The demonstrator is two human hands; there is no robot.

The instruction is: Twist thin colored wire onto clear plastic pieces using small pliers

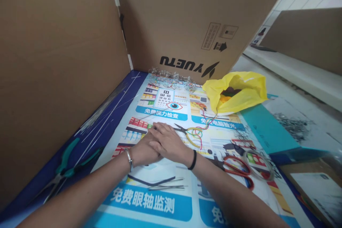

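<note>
My right hand [171,142] lies across my left hand [145,151] on the printed sheet [181,208]. A black band is on the right wrist and a silver bracelet on the left. The right fingers are stretched flat over the left hand, whose own fingers are mostly hidden. Just beyond the right hand lies a small yellow-handled tool [192,141] with dark jaws, pliers or snips. Red and green strands [197,132] tangle around it. Several thin wire pieces [168,185] rest nearer me, below the hands.
Teal-handled pliers [70,172] and loose thin wires [100,114] lie left. Red-handled scissors [237,165] and a clear tape roll [260,167] sit right. A yellow bag [248,101] stands behind. Cardboard walls [184,17] enclose the back and left. Twisted wire bundles [173,78] line the back.
</note>
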